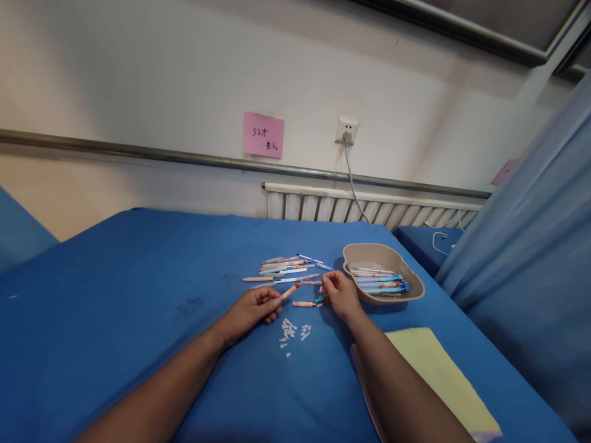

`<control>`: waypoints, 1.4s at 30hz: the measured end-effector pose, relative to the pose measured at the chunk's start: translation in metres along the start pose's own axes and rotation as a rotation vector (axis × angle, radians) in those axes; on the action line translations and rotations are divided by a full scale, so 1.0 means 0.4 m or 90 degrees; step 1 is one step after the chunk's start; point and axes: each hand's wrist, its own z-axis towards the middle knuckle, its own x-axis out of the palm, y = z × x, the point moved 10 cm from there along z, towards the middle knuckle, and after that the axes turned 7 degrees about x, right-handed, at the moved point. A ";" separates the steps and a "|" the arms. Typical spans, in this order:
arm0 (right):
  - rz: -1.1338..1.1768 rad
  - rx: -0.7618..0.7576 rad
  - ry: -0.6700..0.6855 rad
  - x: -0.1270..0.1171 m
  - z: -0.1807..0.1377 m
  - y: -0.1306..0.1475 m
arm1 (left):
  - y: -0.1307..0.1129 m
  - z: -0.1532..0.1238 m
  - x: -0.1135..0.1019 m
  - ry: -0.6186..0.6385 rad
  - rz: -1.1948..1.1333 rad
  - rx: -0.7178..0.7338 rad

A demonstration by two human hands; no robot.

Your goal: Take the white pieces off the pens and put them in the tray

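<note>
The left hand (253, 307) rests on the blue table (115, 307), fingers pinched around an orange pen barrel (290, 291) that points far-right. The right hand (340, 294), fingers curled, pinches a thin pen part (310, 283) just right of it, near the tan tray (413, 289) of pens.

On the wall is a pink note (263, 135) with dark handwriting: "32" and one character after it. The second line I cannot read.
</note>
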 end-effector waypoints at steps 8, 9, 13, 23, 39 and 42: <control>0.381 0.083 0.106 0.055 -0.037 0.031 | -0.007 -0.002 0.008 0.003 0.020 -0.001; 0.396 0.075 0.112 0.059 -0.041 0.038 | -0.008 -0.002 0.010 0.004 0.021 -0.003; 0.391 0.060 0.125 0.072 -0.052 0.048 | -0.014 -0.004 0.015 0.005 0.018 -0.003; 0.356 0.033 0.129 0.075 -0.056 0.063 | -0.017 -0.005 0.019 0.012 0.037 0.004; 0.308 0.008 0.131 0.079 -0.063 0.070 | -0.011 -0.005 0.018 0.007 0.038 0.004; 0.319 0.024 0.150 0.091 -0.065 0.068 | -0.010 -0.008 0.018 0.004 0.029 -0.006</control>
